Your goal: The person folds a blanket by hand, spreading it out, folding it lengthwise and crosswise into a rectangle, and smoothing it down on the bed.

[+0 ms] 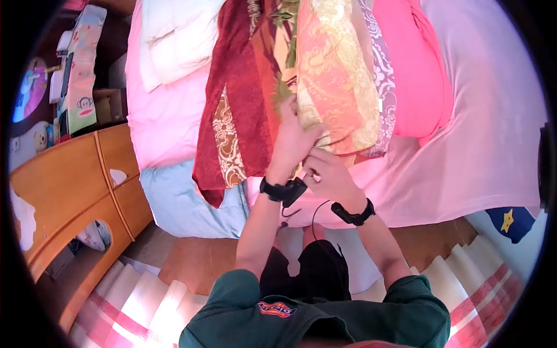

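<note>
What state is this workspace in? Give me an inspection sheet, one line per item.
Surface: bed, pale pink sheet.
Job's things: patterned red-and-gold fabric, loosely folded on the bed.
Clutter: white bedding, bright pink bedding and light-blue fabric around it.
Grips: left hand on the patterned fabric; right hand at its near edge, fingers curled; hold unclear.
Cables: thin black cord hanging near the right wrist.
Surroundings: orange-brown wooden furniture at picture left.
</note>
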Available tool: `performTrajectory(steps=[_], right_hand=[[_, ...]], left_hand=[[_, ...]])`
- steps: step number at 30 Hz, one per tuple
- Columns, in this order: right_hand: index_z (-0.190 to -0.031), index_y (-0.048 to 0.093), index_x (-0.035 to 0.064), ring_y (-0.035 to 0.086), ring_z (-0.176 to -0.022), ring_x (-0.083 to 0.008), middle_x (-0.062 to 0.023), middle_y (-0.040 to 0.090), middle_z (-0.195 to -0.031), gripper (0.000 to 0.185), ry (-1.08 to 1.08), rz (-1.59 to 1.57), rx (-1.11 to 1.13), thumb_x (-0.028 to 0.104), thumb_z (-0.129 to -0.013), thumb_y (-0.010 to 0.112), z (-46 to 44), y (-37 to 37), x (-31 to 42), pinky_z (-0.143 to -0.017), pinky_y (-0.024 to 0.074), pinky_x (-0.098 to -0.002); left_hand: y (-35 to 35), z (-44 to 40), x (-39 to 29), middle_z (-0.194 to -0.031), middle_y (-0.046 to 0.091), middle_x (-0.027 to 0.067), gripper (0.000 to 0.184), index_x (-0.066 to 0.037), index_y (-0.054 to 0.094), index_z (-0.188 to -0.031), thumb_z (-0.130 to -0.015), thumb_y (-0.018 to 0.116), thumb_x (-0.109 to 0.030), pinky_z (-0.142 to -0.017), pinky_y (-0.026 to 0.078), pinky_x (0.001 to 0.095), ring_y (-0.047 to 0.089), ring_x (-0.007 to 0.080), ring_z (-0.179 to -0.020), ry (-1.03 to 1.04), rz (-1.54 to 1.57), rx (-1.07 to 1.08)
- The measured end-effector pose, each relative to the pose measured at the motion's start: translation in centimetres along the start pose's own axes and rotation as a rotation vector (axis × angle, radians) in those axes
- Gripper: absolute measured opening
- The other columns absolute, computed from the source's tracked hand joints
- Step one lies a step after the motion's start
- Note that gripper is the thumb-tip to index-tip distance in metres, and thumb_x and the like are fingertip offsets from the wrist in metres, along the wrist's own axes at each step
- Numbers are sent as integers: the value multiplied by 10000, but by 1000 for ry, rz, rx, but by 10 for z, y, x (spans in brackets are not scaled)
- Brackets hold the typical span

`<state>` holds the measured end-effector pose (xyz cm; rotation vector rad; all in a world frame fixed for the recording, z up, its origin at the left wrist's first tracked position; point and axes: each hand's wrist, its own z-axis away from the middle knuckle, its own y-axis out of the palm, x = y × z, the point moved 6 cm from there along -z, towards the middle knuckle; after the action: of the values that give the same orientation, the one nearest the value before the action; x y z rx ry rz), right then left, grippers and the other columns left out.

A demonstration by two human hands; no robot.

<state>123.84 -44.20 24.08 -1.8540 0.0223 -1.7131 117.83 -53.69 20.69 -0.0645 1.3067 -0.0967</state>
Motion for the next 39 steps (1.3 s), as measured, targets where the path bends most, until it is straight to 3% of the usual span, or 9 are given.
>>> performTrajectory(steps=[4,11,17,25,27,29,34,36,39], right_hand=[[-678,453,23,503,-657,-284,-98,482,-723,151,-158,-2,192,12,-609,586,3,52,23,-575,420,-364],[-876,529,23,537,-760,-301,-105,517,-888,132,-154,-241,419,81,-769,577,7,114,63,-674,456,-365],[-1300,312,-50,369,-1156,-406,-208,485,-1153,686,228,631,-526,183,-750,650,-21,72,0,-995,245,-510],[-1074,565,-35,622,-836,-362,-220,641,-885,372,594,213,-91,175,-776,639,-46,111,-41,-732,481,-397],[-996,603,-25,628,-756,-373,-216,643,-795,291,475,331,-78,175,-786,620,-40,134,-24,-660,495,-398],[-963,586,-9,622,-683,-378,-231,624,-786,309,241,397,119,239,-782,623,-31,173,-2,-591,492,-433],[-882,528,-16,603,-663,-394,-190,587,-689,208,237,433,326,176,-805,547,-10,253,70,-594,487,-489],[-920,474,-30,601,-654,-402,-200,588,-689,234,183,297,446,158,-801,549,-9,280,96,-567,483,-492],[-933,425,-33,596,-621,-409,-211,584,-681,250,216,252,535,137,-797,550,-12,300,117,-548,480,-490]], left_hand=[[-48,32,64,-1078,544,173,452,10,332,-1257,-825,455,47,-821,445,296,564,204,-971,-327,216,122],[-111,92,129,-1047,577,138,452,-29,349,-1256,-821,353,94,-848,430,287,568,197,-992,-19,92,-13],[-116,103,138,-975,571,165,492,-80,364,-1279,-816,368,84,-727,467,304,609,197,-827,-147,-31,115],[-136,92,158,-645,482,102,412,-106,435,-1258,-861,450,7,-552,428,291,520,161,-565,-222,21,186],[-163,88,178,-748,533,118,353,-79,477,-1195,-851,484,-1,-635,442,275,553,161,-698,-109,224,-29],[-232,87,189,-889,603,157,326,-31,490,-1141,-834,575,-96,-672,482,403,588,341,-748,-34,-178,-416],[-341,88,240,-939,623,182,333,-5,544,-1075,-861,594,-255,-755,456,489,577,392,-801,25,-936,-815],[-349,74,297,-951,640,186,359,11,573,-1044,-875,568,-306,-738,464,446,584,403,-792,-438,-557,-485],[-328,60,299,-918,650,186,410,25,601,-997,-881,552,-366,-718,464,406,596,358,-747,-510,-421,152]])
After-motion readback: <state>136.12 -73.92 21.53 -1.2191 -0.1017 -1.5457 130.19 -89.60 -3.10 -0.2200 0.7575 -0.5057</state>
